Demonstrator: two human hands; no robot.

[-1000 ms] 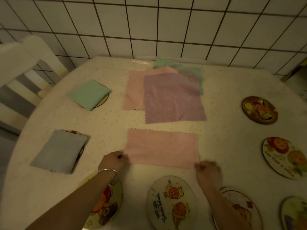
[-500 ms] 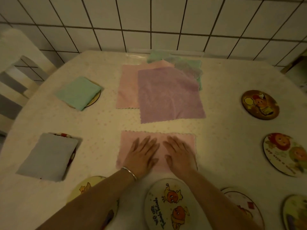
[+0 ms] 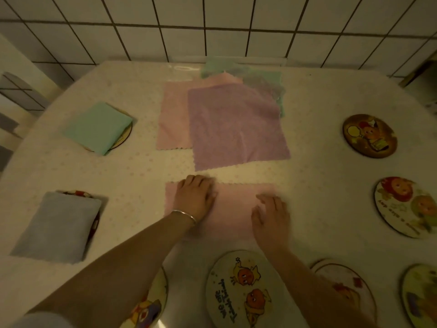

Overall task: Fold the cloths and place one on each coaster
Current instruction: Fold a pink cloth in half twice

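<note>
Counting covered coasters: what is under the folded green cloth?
A round coaster peeks out from under the green cloth at its right edge; its picture is covered.

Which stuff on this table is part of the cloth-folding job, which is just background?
In the job:
pink cloth under left hand and right hand
cloth pile
green folded cloth
grey folded cloth
bare coasters, e.g.

Background:
chair
tiled wall
</note>
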